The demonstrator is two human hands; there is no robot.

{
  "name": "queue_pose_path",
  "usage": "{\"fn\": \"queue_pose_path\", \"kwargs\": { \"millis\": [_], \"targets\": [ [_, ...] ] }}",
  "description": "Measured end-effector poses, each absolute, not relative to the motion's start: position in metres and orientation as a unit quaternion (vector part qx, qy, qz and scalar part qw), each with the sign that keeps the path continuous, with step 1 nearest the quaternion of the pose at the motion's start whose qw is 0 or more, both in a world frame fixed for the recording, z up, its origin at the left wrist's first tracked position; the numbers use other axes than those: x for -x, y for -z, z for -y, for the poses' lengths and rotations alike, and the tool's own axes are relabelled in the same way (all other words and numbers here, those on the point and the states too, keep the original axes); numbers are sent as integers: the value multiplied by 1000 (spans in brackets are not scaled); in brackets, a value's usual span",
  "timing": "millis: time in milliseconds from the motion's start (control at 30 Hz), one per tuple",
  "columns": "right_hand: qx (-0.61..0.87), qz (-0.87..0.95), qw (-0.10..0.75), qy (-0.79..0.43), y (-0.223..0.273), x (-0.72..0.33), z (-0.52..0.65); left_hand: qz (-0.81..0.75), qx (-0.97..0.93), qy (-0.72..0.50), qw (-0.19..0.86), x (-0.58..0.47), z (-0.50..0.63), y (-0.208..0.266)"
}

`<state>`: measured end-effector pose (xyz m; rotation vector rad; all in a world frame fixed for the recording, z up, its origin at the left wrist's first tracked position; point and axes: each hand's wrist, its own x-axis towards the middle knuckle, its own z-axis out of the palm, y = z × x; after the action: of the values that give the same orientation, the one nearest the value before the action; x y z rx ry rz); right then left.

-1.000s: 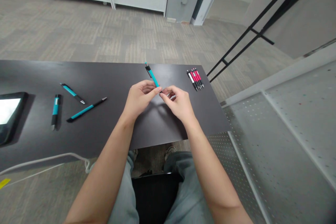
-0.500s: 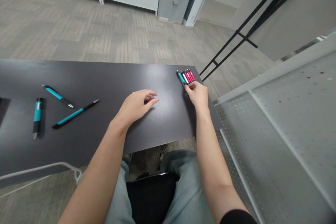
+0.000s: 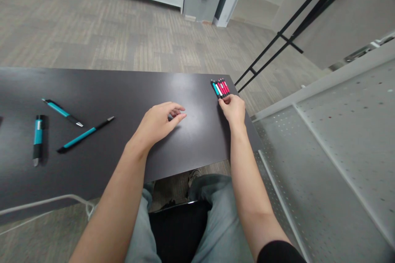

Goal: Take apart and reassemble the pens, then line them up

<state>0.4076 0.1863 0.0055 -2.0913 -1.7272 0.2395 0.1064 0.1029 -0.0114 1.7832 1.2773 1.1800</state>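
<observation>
At the table's far right corner, a teal pen point(image 3: 215, 88) lies at the left end of a close row, beside a white pen point(image 3: 219, 88) and several red pens point(image 3: 224, 86). My right hand point(image 3: 233, 109) is closed at the near end of this row, thumb and fingertips on the teal pen's lower end; the fingers partly cover the near tips. My left hand point(image 3: 163, 121) hovers over the table's middle, fingers curved, thumb apart, holding nothing. Far to the left lie a thick teal pen point(image 3: 38, 137) and two slimmer pens, one upper point(image 3: 60, 111) and one lower point(image 3: 82, 137).
The dark table point(image 3: 123, 90) ends just right of the pen row. A perforated grey panel point(image 3: 333, 144) and a black metal frame point(image 3: 274, 49) stand beyond that edge. A white cable point(image 3: 61, 198) runs along the near left edge.
The teal pen at the row has shifted right, now close against the white pen, with my right fingers at its end. My left hand has barely moved; the view has shifted slightly.
</observation>
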Motion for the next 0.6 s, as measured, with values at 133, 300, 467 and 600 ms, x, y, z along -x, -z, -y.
{"fn": "queue_pose_path", "kwargs": {
  "millis": [133, 300, 467, 600],
  "targets": [
    [753, 616, 211, -94, -8, -408, -186, -485, -674, -458, 319, -106, -103, 13],
    [749, 615, 227, -96, -6, -408, -186, -486, -679, -453, 312, -107, -103, 12],
    [734, 607, 294, -77, -4, -408, -185, -519, -691, -392, 315, -106, -100, 4],
    [705, 588, 390, -67, -13, -414, -182, -520, -688, -397, 314, -104, -100, 7]
  ]
}}
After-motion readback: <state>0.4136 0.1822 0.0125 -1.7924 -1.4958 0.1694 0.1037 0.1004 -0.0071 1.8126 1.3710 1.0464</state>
